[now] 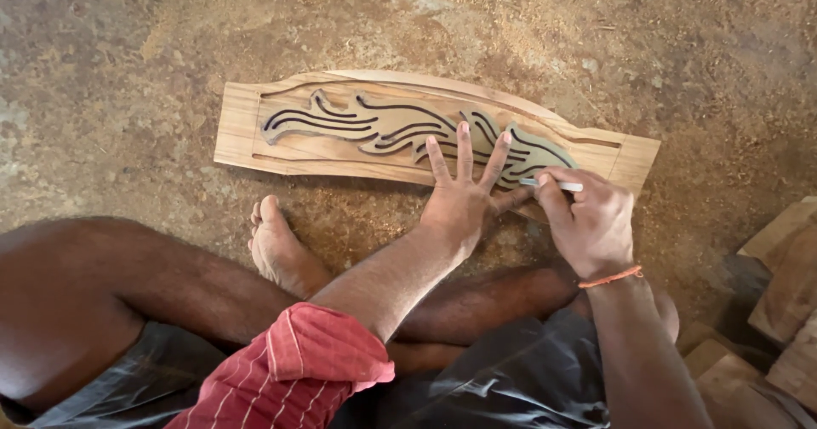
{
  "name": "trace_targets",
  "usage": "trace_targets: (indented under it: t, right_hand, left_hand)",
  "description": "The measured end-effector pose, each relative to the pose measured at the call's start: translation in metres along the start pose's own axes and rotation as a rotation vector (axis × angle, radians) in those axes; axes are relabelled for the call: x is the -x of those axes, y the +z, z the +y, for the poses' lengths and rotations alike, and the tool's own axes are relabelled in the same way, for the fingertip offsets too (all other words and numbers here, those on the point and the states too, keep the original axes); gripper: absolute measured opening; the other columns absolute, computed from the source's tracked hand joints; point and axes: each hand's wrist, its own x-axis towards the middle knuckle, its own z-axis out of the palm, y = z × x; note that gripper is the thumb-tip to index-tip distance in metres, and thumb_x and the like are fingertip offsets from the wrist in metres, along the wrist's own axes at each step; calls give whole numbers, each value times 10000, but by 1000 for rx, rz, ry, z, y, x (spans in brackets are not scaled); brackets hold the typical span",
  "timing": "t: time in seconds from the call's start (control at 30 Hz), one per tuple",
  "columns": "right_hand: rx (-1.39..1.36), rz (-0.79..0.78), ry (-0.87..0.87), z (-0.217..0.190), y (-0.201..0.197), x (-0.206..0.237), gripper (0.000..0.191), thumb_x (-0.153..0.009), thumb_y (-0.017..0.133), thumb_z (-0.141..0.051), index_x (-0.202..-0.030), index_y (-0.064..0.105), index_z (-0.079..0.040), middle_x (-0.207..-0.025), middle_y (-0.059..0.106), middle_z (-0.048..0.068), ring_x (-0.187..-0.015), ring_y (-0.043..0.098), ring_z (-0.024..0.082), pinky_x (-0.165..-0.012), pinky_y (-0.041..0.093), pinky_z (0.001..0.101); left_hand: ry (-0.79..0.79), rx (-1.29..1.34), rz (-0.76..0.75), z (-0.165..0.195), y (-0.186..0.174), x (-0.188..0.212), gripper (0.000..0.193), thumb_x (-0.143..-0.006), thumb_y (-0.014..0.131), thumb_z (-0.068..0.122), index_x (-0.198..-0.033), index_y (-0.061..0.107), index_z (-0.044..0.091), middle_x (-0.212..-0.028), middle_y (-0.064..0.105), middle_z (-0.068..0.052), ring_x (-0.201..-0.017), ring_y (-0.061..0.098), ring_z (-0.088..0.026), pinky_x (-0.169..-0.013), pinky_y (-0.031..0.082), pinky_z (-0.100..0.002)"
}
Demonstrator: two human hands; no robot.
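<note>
Tracing: two hands (464, 199) (one pen (553, 185)), one stencil (400, 127), one wooden panel (238, 131).

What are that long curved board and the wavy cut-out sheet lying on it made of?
Curved board: looks like pale, unfinished wood, with visible grain and raw edges.
Wavy cut-out sheet: thin, flat and dull tan, perhaps card or thin plywood; the picture leaves it open. The left hand presses it flat, while the right hand holds a small white marking stick.

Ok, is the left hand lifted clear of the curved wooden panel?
No, the left hand lies flat with fingers spread on the thin cut-out stencil atop the curved wooden panel.
</note>
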Motion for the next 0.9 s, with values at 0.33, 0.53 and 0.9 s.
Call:
trace_targets:
  t: [0.33,0.53,0.9]
  right_hand:
    - [12,4,-16,-12,2,-1,150,-984,706,-114,-1056,784,-8,-942,770,167,-801,755,240,-699,596,331]
    - [12,-8,-12,-12,-2,-2,153,-1013,689,-119,-1070,768,-1,-974,772,158,-829,762,237,-714,600,317]
    - [-11,-20,19,-17,2,-3,153,-977,699,-104,-1067,780,-12,-958,769,176,-800,762,251,-687,596,328]
  left_hand:
    - [-2,-2,35,-3,0,0,941,-955,674,272,-1618,44,497,-1669,-183,-221,-1431,-24,-686,-1033,162,-882]
    - [3,15,12,-5,2,0,916,-966,667,278,-1614,58,501,-1677,-178,-222,-1443,-34,-683,-1052,146,-885]
    - [-6,4,29,-5,1,1,899,-972,641,290,-1620,48,484,-1679,-174,-222,-1439,-34,-681,-1037,146,-891]
